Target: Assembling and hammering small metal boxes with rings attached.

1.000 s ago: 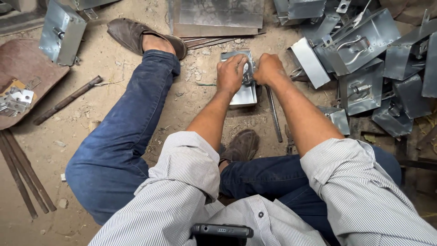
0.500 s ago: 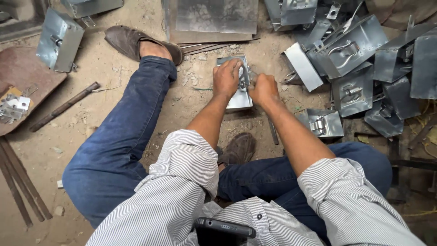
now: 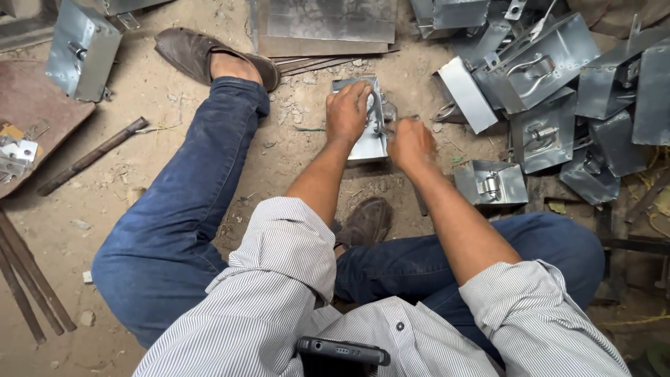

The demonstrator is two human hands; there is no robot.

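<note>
Dirt floor is serving as the bench, w/ the person sitting on it, legs spread so the work sits btwn them. Left hand is pressing flat on a small metal box at upper centre, pinning it to the ground. Right hand, just beside, is closing round a thin tool at the box's latch; can't tell what kind. Pile of similar boxes is lying upper right, w/in reach.

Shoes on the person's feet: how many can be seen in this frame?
2. One brown shoe on the outstretched leg, upper left; another shoe tucked under the bent leg, centre. Neither looks hidden.
</note>
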